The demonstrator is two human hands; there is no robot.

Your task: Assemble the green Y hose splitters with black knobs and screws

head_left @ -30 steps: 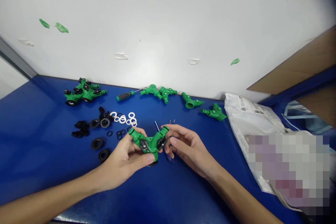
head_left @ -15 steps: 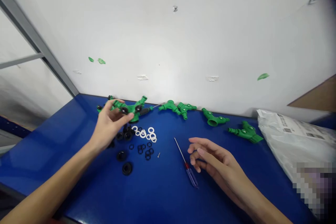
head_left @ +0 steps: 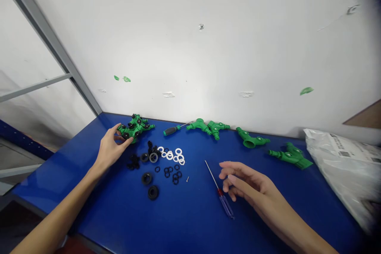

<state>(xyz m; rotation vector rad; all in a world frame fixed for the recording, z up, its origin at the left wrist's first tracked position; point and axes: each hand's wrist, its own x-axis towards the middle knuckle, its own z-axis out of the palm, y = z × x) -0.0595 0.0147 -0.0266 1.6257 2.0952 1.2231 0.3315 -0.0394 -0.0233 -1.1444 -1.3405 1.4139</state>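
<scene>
At the table's back left, my left hand [head_left: 111, 145] grips a green Y-shaped hose connector [head_left: 131, 131] with black valve knobs. Another green connector with black parts [head_left: 137, 120] lies right behind it, touching or nearly so. My right hand [head_left: 250, 188] hovers over the table with loosely curled fingers apart and nothing in them. Just left of it lies a screwdriver [head_left: 224, 202] with a clear purple and red handle, its tip pointing to the back. Black rings [head_left: 153, 192], white washers [head_left: 169, 155], black O-rings [head_left: 175, 177] and a small screw [head_left: 187, 179] are spread between the hands.
Along the wall lie a green-grey screwdriver [head_left: 172, 130] and green connectors without knobs [head_left: 199, 124], [head_left: 251, 139], [head_left: 293, 156]. A plastic bag [head_left: 333, 166] covers the table's right side. The white wall [head_left: 208, 63] rises behind, and a grey metal frame [head_left: 56, 43] stands left.
My left hand has carried the connector left and down to the other connectors at the back left. My right hand stays by the screwdriver. The camera view has shifted slightly.
</scene>
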